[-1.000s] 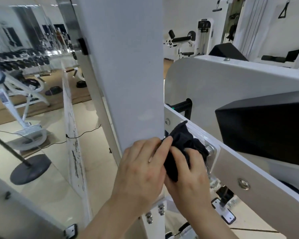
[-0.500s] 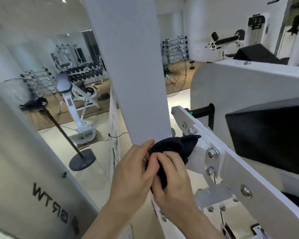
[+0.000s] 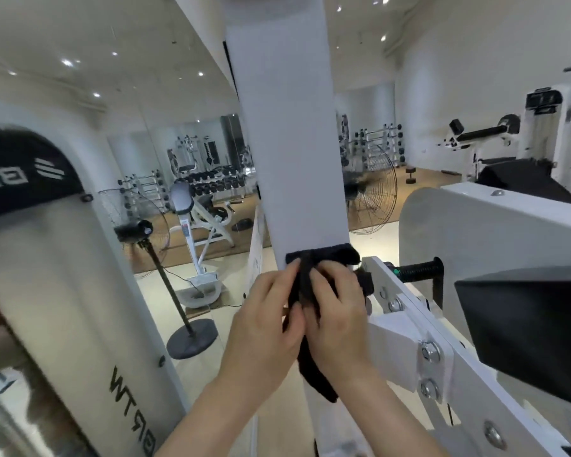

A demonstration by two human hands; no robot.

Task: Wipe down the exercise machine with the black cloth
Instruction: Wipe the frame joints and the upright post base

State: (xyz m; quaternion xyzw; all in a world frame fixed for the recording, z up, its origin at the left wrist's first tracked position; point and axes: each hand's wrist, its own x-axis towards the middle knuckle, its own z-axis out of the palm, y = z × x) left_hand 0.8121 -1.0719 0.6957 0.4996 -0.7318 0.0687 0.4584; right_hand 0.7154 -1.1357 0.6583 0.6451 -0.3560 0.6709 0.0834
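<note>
Two hands together, touching: left hand (image 3: 264, 321) and right hand (image 3: 335, 311) grip the black cloth (image 3: 320, 255), pressed on the white upright (image 3: 290, 159), spanning its front face. Best: press evenly, stroke straight along the upright, overlap passes.

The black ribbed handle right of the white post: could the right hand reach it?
Probably yes: the right hand sits near the black ribbed handle, no obstacle seen, but holds the black cloth.

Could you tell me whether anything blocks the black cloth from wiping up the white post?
Nothing visible does: the left hand and right hand hold the black cloth against the white post, bare above it.
</note>
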